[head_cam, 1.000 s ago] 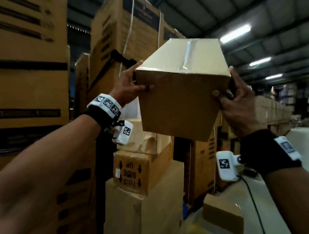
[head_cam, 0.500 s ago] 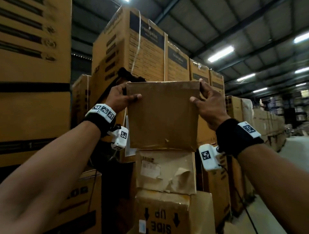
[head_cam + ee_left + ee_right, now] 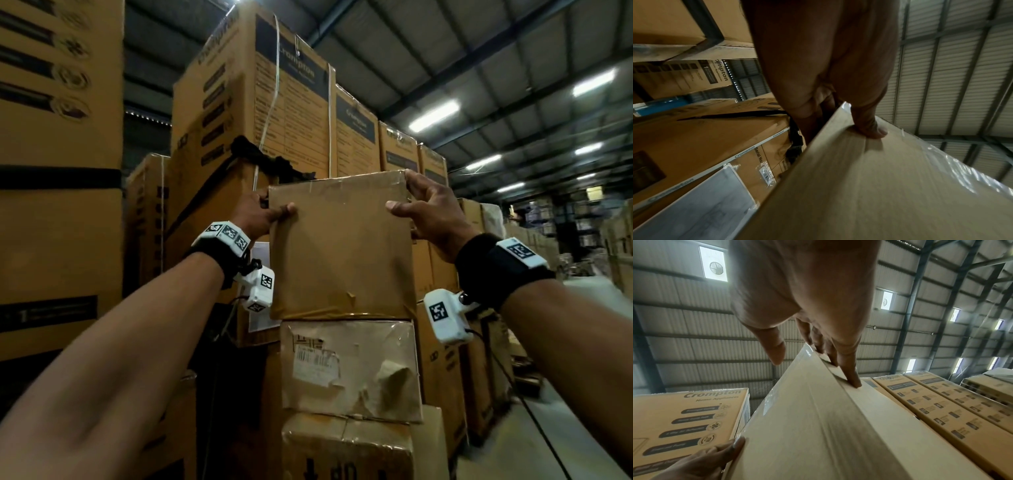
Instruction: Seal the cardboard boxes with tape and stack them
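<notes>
Head view shows the sealed box [image 3: 340, 246] between the hands, left hand [image 3: 255, 214] and right hand [image 3: 433, 214] each gripping an upper corner, its base resting on the stack's dented box [image 3: 349, 366] directly below.

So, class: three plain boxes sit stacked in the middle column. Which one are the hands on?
The top box. The left hand and right hand grip its upper corners; the torn-label box below is untouched.

Taped box [image 3: 339, 246], a second ago tilted in mid-air, now level atop the worn box [image 3: 349, 366] below.
</notes>
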`<state>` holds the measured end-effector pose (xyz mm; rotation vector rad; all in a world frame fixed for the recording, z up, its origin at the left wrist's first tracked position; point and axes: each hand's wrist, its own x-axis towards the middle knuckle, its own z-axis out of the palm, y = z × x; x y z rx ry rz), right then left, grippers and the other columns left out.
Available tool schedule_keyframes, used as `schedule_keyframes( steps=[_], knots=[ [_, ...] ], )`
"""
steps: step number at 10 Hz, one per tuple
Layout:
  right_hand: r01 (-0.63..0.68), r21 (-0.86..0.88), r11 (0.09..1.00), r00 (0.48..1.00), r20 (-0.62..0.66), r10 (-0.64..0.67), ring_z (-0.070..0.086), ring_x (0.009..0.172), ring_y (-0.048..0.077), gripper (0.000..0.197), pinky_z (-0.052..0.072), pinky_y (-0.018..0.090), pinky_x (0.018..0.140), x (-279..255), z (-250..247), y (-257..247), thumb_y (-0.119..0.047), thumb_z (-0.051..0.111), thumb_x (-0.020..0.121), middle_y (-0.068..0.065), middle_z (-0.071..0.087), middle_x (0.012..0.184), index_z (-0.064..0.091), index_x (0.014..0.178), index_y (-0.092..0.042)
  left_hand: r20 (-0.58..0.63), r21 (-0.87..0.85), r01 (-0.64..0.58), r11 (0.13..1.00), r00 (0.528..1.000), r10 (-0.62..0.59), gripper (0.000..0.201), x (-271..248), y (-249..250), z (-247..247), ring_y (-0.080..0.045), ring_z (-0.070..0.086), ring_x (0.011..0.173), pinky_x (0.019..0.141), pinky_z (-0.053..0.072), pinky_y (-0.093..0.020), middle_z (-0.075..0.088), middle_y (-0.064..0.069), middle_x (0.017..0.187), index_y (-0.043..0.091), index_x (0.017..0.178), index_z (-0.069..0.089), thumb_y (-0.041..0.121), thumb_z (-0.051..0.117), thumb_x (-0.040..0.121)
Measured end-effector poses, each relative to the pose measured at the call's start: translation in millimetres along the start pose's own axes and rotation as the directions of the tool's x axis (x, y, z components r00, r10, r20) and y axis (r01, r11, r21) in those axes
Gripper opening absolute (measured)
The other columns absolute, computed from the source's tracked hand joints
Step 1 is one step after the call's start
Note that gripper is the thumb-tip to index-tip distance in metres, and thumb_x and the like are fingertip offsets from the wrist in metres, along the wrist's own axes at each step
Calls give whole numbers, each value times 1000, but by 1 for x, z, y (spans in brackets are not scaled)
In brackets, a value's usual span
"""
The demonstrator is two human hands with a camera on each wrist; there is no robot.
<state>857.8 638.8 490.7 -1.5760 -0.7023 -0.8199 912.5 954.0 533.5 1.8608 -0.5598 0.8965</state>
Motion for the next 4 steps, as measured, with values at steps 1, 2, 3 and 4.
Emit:
schedule_keyframes(
  steps=[1, 2, 3, 4],
  knots=[
    [-18, 13, 1000, 1000, 5, 18, 48, 141, 23, 78, 55, 52, 100, -1, 2, 1, -17, 73, 93, -5, 44, 159, 33, 159, -29, -3, -23, 12, 1000, 1000, -12, 54, 3, -12, 0, -20, 69, 105, 75, 58, -24, 71, -3, 114, 8, 131, 63, 29, 84, 86],
    [-31, 24, 999, 999, -16, 32, 46, 143, 25, 80, 53, 54, 103, -4, 4, -2, -15, 73, 92, 0, 43, 161, 32, 159, -28, -31, 37, 54, 998, 998, -52, 71, 1, -9, -2, -26, 63, 119, 91, 56, -39, 65, -5, 126, 11, 145, 54, 33, 85, 85],
    [-34, 18, 999, 999, -23, 35, 49, 140, 24, 78, 54, 53, 102, -9, 6, -4, -14, 73, 93, 1, 47, 157, 34, 159, -28, -112, 114, 30, 993, 994, -17, 95, -5, -3, -1, -25, 53, 134, 106, 46, -36, 53, -7, 148, 13, 161, 33, 35, 86, 85],
    [-33, -33, 999, 998, -45, 31, 49, 138, 22, 77, 56, 37, 92, -19, 7, -5, -14, 72, 94, 4, 45, 159, 33, 158, -28, -352, 255, -125, 959, 912, 212, 76, -25, 12, 5, -24, 58, 129, 109, 47, -39, 59, -8, 145, 18, 151, 48, 45, 74, 85]
  ],
)
